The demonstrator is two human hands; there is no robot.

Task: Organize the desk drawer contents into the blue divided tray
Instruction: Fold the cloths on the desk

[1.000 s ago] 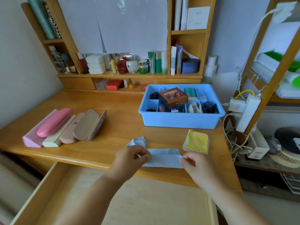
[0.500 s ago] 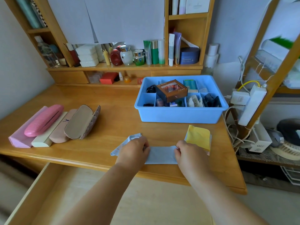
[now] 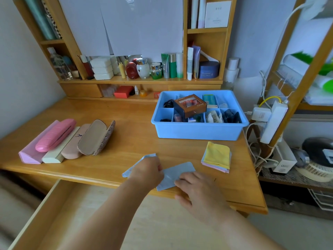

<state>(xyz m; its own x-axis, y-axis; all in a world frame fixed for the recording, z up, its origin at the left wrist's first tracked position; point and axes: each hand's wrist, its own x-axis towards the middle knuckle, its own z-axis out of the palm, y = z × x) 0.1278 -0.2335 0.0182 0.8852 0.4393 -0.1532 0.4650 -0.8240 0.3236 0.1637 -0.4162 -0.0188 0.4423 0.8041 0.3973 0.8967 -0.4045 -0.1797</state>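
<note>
Inside blue divided tray (image 3: 198,132): brown box (image 3: 190,105), small dark oddments; drawer (image 3: 54,213) open.

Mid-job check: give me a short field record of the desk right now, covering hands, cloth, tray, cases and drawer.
left hand: pinching the light blue cloth at its middle
right hand: fingers on the cloth's near edge
cloth state: partly folded, flat on the desk near the front edge
folded cloth stack: yellow on top, right of the blue cloth, apart from it
blue divided tray: back right of desk, compartments hold small items
brown box: rests tilted on the tray's dividers
glasses cases: row at desk's left
drawer: pulled open, visible part bare
</note>
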